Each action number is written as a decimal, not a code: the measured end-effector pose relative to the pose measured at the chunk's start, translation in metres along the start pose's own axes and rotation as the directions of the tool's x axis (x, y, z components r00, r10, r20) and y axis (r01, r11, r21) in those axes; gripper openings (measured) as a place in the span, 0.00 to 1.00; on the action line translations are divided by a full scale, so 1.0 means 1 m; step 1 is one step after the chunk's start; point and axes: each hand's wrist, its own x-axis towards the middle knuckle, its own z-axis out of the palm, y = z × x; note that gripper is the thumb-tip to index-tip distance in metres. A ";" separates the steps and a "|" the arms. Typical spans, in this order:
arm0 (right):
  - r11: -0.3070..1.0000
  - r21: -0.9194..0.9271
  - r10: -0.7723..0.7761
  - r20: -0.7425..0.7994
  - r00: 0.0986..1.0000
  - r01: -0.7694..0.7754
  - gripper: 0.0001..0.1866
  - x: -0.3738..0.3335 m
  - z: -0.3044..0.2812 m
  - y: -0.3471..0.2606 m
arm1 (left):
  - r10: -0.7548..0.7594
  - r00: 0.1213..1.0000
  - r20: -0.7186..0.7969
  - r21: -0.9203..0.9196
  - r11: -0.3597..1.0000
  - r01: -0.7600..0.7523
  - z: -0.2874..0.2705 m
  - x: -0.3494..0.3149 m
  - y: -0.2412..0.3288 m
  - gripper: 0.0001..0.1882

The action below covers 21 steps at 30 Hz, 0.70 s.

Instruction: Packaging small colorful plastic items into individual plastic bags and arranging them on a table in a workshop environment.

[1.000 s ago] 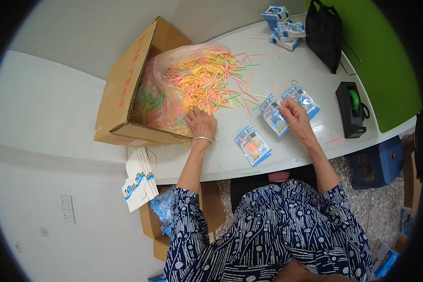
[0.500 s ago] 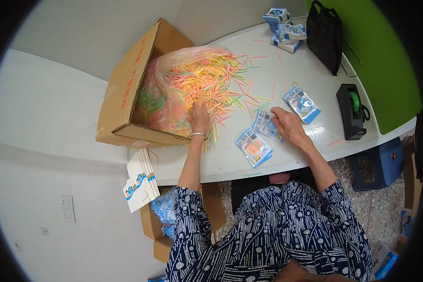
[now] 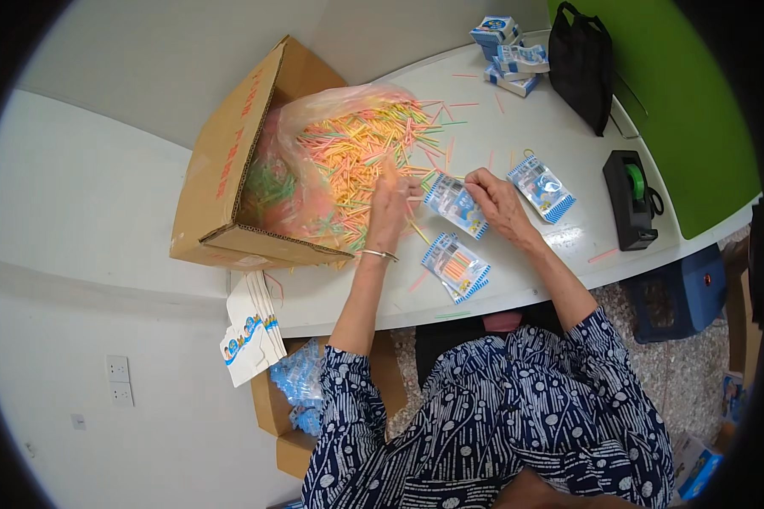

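Note:
My right hand (image 3: 499, 208) pinches the top edge of a clear packet with blue print (image 3: 455, 204) and holds it tilted up from the table. My left hand (image 3: 389, 208), slightly blurred, is at the right edge of a heap of thin pink, yellow, orange and green sticks (image 3: 356, 144). Its fingers are drawn together near the packet's upper left edge; what they hold is hard to make out. Below lies a packet filled with coloured sticks (image 3: 455, 265), overlapping another. To the right of my right hand rests another blue-and-white packet (image 3: 542, 187).
A tipped cardboard box (image 3: 229, 170) with a clear plastic liner (image 3: 301, 114) spills the heap. A tape dispenser (image 3: 630, 204), black bag (image 3: 581, 68) and small boxes (image 3: 509, 55) stand right and back. Flat cartons (image 3: 253, 331) hang at the front left edge.
My left hand has moved right, out of the middle of the heap toward the packet. My right hand has shifted slightly left and raised the packet it was resting on.

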 end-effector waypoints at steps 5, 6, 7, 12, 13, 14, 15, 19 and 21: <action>0.997 0.069 -0.024 0.018 1.000 0.023 0.08 0.010 0.014 -0.005 | 0.214 0.968 0.133 0.304 0.921 -0.245 -0.002 0.005 -0.027 0.13; 0.994 0.105 -0.032 0.025 0.999 0.029 0.09 0.011 0.016 -0.003 | 0.163 0.976 0.146 0.348 0.915 -0.205 -0.002 0.007 -0.028 0.12; 0.994 0.104 -0.032 0.025 0.999 0.029 0.09 0.011 0.018 -0.002 | 0.113 0.981 0.155 0.392 0.905 -0.166 -0.002 0.009 -0.029 0.11; 0.983 0.147 0.093 0.114 0.989 -0.109 0.13 0.018 0.016 0.017 | 0.290 0.942 0.168 0.521 0.785 -0.335 0.007 0.007 -0.021 0.08; 0.983 0.148 0.092 0.116 0.989 -0.109 0.13 0.018 0.016 0.017 | 0.369 0.917 0.154 0.511 0.764 -0.393 0.008 0.006 -0.021 0.08; 0.985 0.125 0.104 0.125 0.987 -0.120 0.14 0.019 0.015 0.017 | 0.369 0.917 0.152 0.513 0.764 -0.392 0.008 0.005 -0.020 0.08; 0.986 0.102 0.116 0.135 0.984 -0.131 0.14 0.019 0.014 0.013 | 0.364 0.921 0.139 0.483 0.787 -0.384 0.007 0.004 -0.021 0.08; 0.982 0.126 0.119 0.150 0.982 -0.139 0.14 0.016 0.016 0.008 | 0.290 0.953 0.091 0.378 0.875 -0.302 0.006 0.002 -0.020 0.08; 0.994 0.083 0.057 0.147 0.987 -0.070 0.15 0.016 0.017 0.014 | 0.242 0.968 0.062 0.270 0.930 -0.250 0.010 -0.002 -0.013 0.09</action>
